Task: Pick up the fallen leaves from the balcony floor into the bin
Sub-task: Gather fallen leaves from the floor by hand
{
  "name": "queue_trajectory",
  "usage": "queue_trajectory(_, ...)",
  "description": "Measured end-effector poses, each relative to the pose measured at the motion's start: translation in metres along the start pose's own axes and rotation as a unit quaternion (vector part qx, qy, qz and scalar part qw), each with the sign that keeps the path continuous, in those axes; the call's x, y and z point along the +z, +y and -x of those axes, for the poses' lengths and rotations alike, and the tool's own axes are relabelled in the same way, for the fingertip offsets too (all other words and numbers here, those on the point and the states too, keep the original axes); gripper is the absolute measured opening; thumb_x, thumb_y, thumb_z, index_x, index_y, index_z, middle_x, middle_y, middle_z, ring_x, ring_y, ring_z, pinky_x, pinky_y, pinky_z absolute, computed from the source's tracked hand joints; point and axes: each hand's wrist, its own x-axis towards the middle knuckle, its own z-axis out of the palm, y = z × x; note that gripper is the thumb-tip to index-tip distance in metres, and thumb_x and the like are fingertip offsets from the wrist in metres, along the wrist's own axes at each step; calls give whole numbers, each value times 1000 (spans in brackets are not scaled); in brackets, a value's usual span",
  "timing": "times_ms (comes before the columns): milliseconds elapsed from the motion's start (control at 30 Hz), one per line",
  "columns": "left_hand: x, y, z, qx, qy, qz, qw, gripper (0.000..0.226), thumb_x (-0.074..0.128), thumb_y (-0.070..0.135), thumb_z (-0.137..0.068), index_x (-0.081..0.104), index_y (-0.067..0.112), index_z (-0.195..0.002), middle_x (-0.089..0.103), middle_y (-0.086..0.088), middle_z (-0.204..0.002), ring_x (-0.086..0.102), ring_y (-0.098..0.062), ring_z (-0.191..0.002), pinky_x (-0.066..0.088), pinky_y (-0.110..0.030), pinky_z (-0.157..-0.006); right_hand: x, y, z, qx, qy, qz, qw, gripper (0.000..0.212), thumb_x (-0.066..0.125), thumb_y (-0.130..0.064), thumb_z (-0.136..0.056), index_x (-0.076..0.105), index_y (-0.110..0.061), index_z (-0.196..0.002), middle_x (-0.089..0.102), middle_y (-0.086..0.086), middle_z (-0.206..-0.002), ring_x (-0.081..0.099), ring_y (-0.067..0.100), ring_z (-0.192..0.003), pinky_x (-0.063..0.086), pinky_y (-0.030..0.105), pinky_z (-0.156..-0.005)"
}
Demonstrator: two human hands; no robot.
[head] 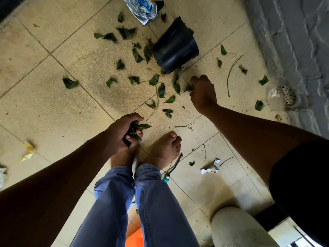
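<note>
Green fallen leaves (137,55) lie scattered over the beige floor tiles, thickest around a black pot (175,48) tipped on its side. My left hand (122,131) is closed around a bunch of leaves (135,130) just above my bare feet. My right hand (203,91) reaches down to the floor below the pot, its fingers pinched on a leaf (189,88). More leaves lie between my hands, with several thin stems (231,72). An orange object (134,238), perhaps the bin, shows between my legs at the bottom edge.
A crumpled plastic bag (142,8) lies beyond the pot. A floor drain (288,95) sits at the right by a grey wall. Crumpled paper (211,168), a yellow scrap (28,152) and a hand tool (170,172) lie near my feet (165,148).
</note>
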Motion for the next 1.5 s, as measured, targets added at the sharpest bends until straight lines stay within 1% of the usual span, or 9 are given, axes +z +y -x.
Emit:
queue_trajectory(100, 0, -1, 3, 0, 4, 4, 1000, 27, 65, 22, -88, 42, 19, -74, 44, -2, -76, 43, -8, -50, 22, -12, -29, -1, 7, 12, 15, 10, -31, 999, 19, 68, 7, -82, 64, -4, -97, 51, 19, -119, 65, 36, -88, 59, 36, -77)
queue_trajectory(333, 3, -2, 10, 10, 7, 8, 1000, 27, 63, 21, -91, 41, 19, -74, 44, -1, -69, 43, -7, -46, 21, -12, -29, -5, 3, 30, -61, 37, -30, 997, 23, 71, 6, -82, 64, -4, -101, 67, 16, -98, 68, 35, -86, 52, 36, -72)
queue_trajectory(467, 7, -3, 16, 0, 16, 12, 1000, 30, 60, 21, -93, 40, 19, -71, 43, 0, -60, 41, -7, -38, 19, -12, -28, -9, -3, 30, 7, 48, -80, 996, 46, 71, 8, -78, 50, -10, -114, 70, 13, -98, 69, 28, -90, 50, 33, -71)
queue_trajectory(733, 2, -3, 18, -2, -3, 17, 1000, 30, 60, 21, -93, 40, 19, -71, 40, 0, -66, 40, -7, -39, 20, -13, -27, -16, -11, 18, 156, 35, -192, 968, 54, 56, 15, -77, 43, -16, -118, 61, 10, -81, 58, 19, -68, 41, 26, -50)
queue_trajectory(867, 2, -3, 19, -2, -6, 16, 1000, 31, 59, 22, -94, 39, 20, -70, 40, 0, -65, 40, -7, -37, 20, -13, -27, -11, 2, 18, 284, 93, -272, 915, 48, 53, 15, -77, 44, -22, -106, 62, 12, -85, 69, 30, -78, 61, 45, -57)
queue_trajectory(1033, 2, -3, 18, 6, 2, 21, 1000, 29, 60, 21, -94, 40, 19, -73, 43, 0, -62, 41, -7, -39, 20, -12, -28, -16, -4, 37, 81, 75, -195, 975, 41, 66, 9, -84, 56, -14, -116, 68, 8, -94, 64, 17, -83, 40, 6, -59)
queue_trajectory(1200, 1, -5, 19, 12, 6, 16, 1000, 30, 60, 22, -94, 40, 20, -72, 42, 1, -60, 40, -7, -38, 19, -12, -29, 8, -5, 30, 153, 28, -245, 957, 39, 68, 7, -82, 74, -17, -112, 73, 11, -106, 74, 27, -91, 63, 46, -72)
queue_trajectory(1400, -7, -3, 16, -8, -34, 14, 999, 27, 58, 23, -93, 40, 21, -73, 40, 2, -63, 41, -6, -44, 21, -13, -26, 17, 12, 32, 264, -19, -247, 932, 26, 74, 1, -75, 77, -20, -89, 74, 6, -98, 74, 29, -79, 64, 44, -71)
queue_trajectory(1500, -13, -3, 13, -14, -51, 12, 999, 23, 58, 23, -90, 40, 21, -77, 41, 2, -64, 41, -6, -43, 22, -14, -26, 9, 15, 41, 347, 20, -316, 883, 23, 76, 8, -78, 78, -13, -88, 75, 12, -90, 74, 28, -68, 64, 38, -64)
